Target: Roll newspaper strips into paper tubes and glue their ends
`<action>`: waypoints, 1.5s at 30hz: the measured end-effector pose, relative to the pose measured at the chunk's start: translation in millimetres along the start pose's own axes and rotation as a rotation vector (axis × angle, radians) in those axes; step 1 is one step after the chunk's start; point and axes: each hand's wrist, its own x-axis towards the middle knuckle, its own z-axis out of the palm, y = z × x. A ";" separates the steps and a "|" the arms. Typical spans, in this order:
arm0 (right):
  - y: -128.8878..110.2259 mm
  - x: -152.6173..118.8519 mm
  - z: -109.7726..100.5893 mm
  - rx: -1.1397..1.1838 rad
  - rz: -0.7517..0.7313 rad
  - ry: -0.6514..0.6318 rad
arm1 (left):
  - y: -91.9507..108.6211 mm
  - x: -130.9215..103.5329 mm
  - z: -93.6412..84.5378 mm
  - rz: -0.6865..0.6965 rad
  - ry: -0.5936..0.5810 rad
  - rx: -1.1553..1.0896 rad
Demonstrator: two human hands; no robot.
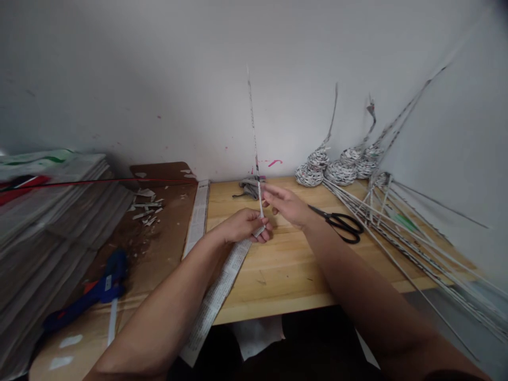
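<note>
My left hand (251,225) is closed in a pinch around the lower end of a thin rolled newspaper stick (254,138), which stands almost upright before the wall. From beneath that hand a flat newspaper strip (228,278) runs down toward my lap, over the table's front edge. My right hand (289,205) is just to the right of the stick, its fingers loosely bent and apart, the tips close beside it; whether they touch it I cannot tell. Black-handled scissors (344,225) lie right of my right hand. A crumpled grey cloth-like bundle (251,186) rests behind the hands.
Woven newspaper forms (309,174) stand along the wall at the back right. Long paper sticks (400,243) spread past the table's right edge. At left are a newspaper stack (51,222), a blue glue gun (107,283) and paper scraps (147,206) on cardboard. Another newspaper strip (198,211) lies nearby.
</note>
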 end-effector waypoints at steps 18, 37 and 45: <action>-1.1 -7.5 3.6 -0.097 -0.072 -0.042 | 0.2 -0.3 3.1 0.048 -0.032 0.069; 9.3 -3.6 8.1 -0.098 -0.023 0.000 | -0.1 1.9 -2.7 0.001 0.121 -0.112; 13.2 -3.2 12.4 -0.191 -0.103 0.083 | 7.0 -2.1 -0.3 -0.048 0.171 -0.069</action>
